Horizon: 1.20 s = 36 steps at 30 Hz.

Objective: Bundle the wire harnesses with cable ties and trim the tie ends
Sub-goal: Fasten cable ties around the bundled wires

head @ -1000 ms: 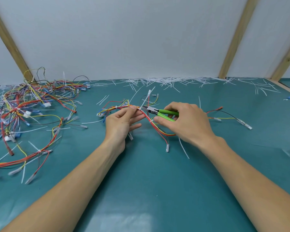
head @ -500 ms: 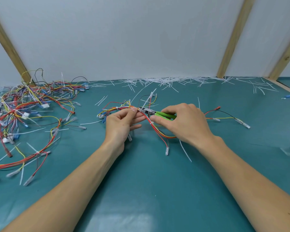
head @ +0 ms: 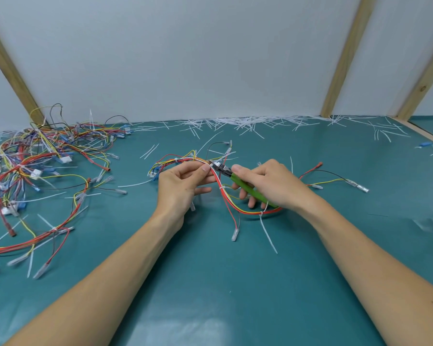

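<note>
A wire harness of red, yellow and white wires lies in the middle of the teal table. My left hand pinches the bundle near a cable tie. My right hand grips green-handled cutters, whose jaws sit at the bundle right by my left fingertips. A second white tie wraps the harness lower down, its long untrimmed tail pointing toward me. The harness's far ends with clear terminals spread out to the right.
A large tangle of other harnesses covers the table's left side. Several cut white tie ends are strewn along the back wall. Wooden posts stand at the back; the table edge runs at the far right.
The cutters' jaws have moved left along the bundle up to my left fingertips. My right fingers have loosened around the handles.
</note>
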{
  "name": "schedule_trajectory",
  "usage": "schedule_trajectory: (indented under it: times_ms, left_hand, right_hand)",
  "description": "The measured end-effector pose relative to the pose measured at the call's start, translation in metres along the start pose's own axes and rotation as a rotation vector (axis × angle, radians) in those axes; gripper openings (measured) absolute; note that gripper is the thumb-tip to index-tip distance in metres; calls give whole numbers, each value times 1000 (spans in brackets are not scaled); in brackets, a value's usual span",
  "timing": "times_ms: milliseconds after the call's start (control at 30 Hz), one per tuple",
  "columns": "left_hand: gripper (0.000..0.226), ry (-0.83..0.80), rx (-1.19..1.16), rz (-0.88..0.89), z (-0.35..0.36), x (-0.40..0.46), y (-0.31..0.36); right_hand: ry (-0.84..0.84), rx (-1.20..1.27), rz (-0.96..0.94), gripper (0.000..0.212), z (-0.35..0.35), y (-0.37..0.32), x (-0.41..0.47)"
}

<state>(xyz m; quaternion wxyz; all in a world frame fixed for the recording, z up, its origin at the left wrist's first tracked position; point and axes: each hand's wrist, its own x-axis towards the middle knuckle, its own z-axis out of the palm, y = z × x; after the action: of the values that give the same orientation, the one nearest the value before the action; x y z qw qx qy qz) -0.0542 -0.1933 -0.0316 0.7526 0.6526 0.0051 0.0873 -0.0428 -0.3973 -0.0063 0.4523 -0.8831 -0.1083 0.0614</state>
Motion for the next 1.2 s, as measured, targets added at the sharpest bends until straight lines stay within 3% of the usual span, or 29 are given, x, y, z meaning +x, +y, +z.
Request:
schedule_trajectory:
  times_ms: [533,1200]
  left_hand:
    - [6,0,29,11,1,1,-2]
    - [6,2,62,7,-1,1,-3]
  right_hand:
    - [-42,136,89,55,-2,-4,2]
    - [71,-80,-4,53,4,-4,-2]
